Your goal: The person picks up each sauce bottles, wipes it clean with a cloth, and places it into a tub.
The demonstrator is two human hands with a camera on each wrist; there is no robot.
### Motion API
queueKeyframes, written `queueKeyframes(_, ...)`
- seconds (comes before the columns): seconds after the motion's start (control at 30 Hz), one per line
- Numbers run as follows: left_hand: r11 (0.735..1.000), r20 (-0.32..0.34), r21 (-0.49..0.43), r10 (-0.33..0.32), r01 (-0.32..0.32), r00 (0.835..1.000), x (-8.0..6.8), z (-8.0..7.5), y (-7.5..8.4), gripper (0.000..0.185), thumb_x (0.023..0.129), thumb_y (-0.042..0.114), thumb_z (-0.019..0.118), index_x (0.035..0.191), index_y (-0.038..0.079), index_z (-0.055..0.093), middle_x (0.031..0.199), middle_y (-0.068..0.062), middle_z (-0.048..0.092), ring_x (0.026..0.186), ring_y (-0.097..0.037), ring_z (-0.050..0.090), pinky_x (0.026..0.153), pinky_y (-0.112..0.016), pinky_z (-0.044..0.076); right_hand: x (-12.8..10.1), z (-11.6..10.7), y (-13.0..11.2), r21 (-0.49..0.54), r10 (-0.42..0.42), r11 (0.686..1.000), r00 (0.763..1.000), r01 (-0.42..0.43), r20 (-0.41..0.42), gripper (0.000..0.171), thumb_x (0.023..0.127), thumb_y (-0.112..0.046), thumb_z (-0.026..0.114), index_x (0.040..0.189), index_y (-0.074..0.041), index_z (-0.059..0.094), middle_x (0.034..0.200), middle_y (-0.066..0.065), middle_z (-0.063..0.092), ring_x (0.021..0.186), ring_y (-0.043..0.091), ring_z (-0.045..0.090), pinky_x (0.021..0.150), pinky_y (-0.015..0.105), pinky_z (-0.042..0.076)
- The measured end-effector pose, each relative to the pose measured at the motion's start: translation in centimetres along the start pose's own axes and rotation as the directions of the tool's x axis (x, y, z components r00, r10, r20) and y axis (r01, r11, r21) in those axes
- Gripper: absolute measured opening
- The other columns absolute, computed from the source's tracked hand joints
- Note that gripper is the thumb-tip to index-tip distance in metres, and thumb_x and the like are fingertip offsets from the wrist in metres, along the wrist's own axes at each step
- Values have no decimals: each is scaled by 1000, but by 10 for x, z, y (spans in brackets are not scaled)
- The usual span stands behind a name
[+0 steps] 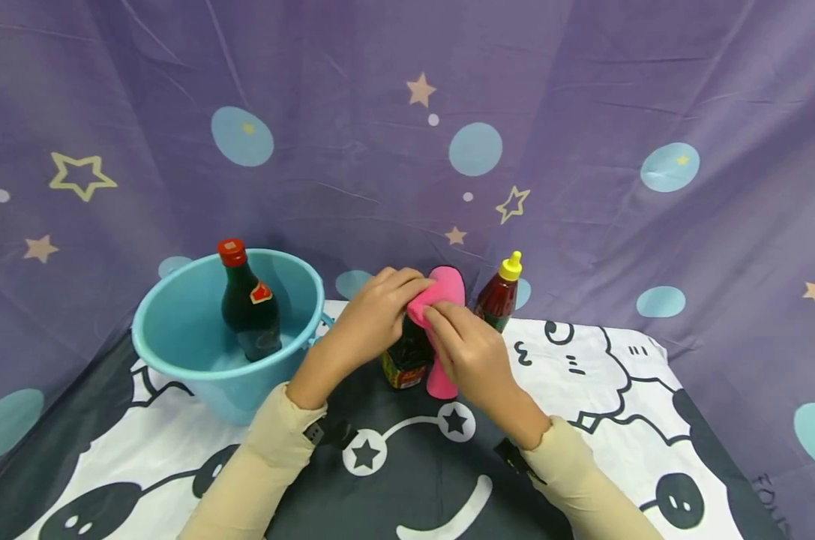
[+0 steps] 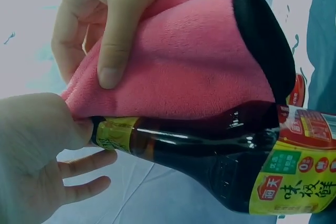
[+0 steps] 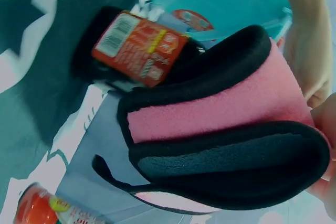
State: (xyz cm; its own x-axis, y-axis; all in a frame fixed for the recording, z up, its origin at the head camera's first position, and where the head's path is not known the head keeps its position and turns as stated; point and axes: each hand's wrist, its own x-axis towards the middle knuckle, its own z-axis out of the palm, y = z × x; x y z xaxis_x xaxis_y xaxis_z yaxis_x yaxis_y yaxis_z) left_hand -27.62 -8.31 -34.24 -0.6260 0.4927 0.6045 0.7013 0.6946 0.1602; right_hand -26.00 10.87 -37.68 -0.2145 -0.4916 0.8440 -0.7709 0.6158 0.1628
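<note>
A pink plush cleaning cloth [image 1: 446,286] with black edging hangs folded between my two hands, a dark inner side showing in the right wrist view. My left hand [image 1: 373,315] pinches one end of it at the cap of a soy sauce bottle [image 2: 220,150], its other fingers loosely spread past the cap. With thumb and fingers my right hand [image 1: 471,349] pinches the cloth beside the bottle's neck. In the left wrist view the cloth lies along the bottle's neck and shoulder. The bottle stands upright on the table, its yellow and red label partly visible.
Left of my hands stands a light blue bucket [image 1: 225,382], with a dark red-capped bottle [image 1: 250,311] leaning inside. A red sauce bottle with a yellow nozzle [image 1: 498,296] stands just right of the cloth. A purple curtain [image 1: 555,187] hangs behind the patterned tablecloth [image 1: 569,375].
</note>
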Motion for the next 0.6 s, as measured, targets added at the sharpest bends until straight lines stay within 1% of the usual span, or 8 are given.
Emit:
queueKeyframes(0.1,1000,-8,24,14,-14,1000,0,1,-1,41,90,-10,59,126,8,70,125,-8,68,105,-28,63,95,-41,54,-4,3,-2,-70,-67,995,997,70,46,22,103,-6,55,117,1,70,111,16,71,97,29,71,87,38,60)
queueKeyframes(0.2,999,-13,32,23,-22,1000,1,2,-1,38,92,-7,61,126,8,70,123,-8,68,102,-28,64,92,-41,55,-11,7,-4,-116,-120,984,987,132,105,27,106,-2,46,120,2,69,113,16,71,102,30,69,92,38,59)
queueKeyframes(0.27,999,-20,35,32,-32,999,1,3,-1,35,93,-5,62,125,8,70,121,-8,68,100,-27,64,90,-40,56,-14,8,-4,-128,-142,979,980,160,139,32,107,0,40,121,2,69,115,16,71,105,30,68,94,38,58)
queueKeyframes(0.37,998,-32,42,45,-43,998,1,4,-1,32,94,-4,63,123,7,70,119,-8,68,97,-27,64,88,-39,56,-18,9,-5,-137,-151,975,973,175,173,36,107,1,35,123,2,68,118,16,70,109,31,67,97,39,56)
queueKeyframes(0.47,998,-33,49,47,-46,998,2,4,-1,31,94,-4,62,122,7,70,118,-8,69,98,-27,64,90,-39,56,-19,9,-6,-132,-141,977,972,167,190,35,105,2,37,125,2,66,121,16,70,112,31,66,99,39,55)
queueKeyframes(0.6,998,-28,44,47,-46,998,2,5,0,30,95,-3,61,122,8,70,118,-8,69,103,-28,63,95,-40,54,-21,11,-7,-132,-122,979,969,153,217,32,100,5,47,127,2,65,122,16,68,112,32,64,98,40,55)
